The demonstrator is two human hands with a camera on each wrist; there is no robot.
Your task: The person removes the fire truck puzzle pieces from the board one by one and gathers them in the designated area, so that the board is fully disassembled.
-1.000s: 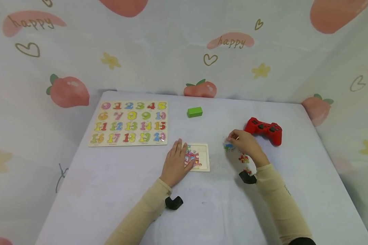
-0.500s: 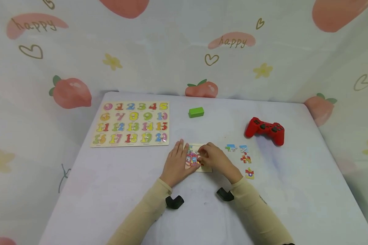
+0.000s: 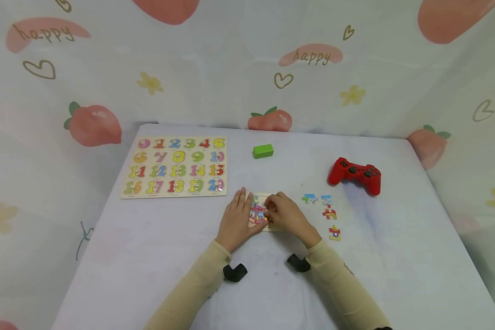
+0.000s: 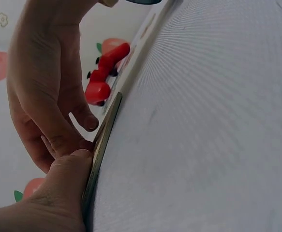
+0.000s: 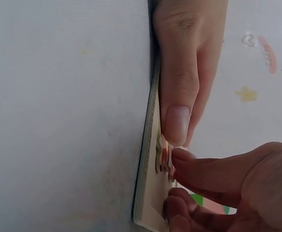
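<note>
A small wooden jigsaw board lies flat on the table, with a partly assembled pink picture on it. My left hand rests along its left side, fingers straight, thumb at the near edge. Over the right part of the board, my right hand has its fingers curled and pinches a small jigsaw piece, mostly hidden by the fingertips. The right wrist view shows the left thumb close beside it. Loose jigsaw pieces lie to the right of the board.
A number puzzle board lies at the back left. Behind the jigsaw board sits a green block. A red game controller lies at the back right, beyond the loose pieces. A patterned cloth hangs behind the table.
My right hand has moved left from the loose pieces to the jigsaw board, then stayed there with only a slight shift. The left hand has kept its place on the board.
</note>
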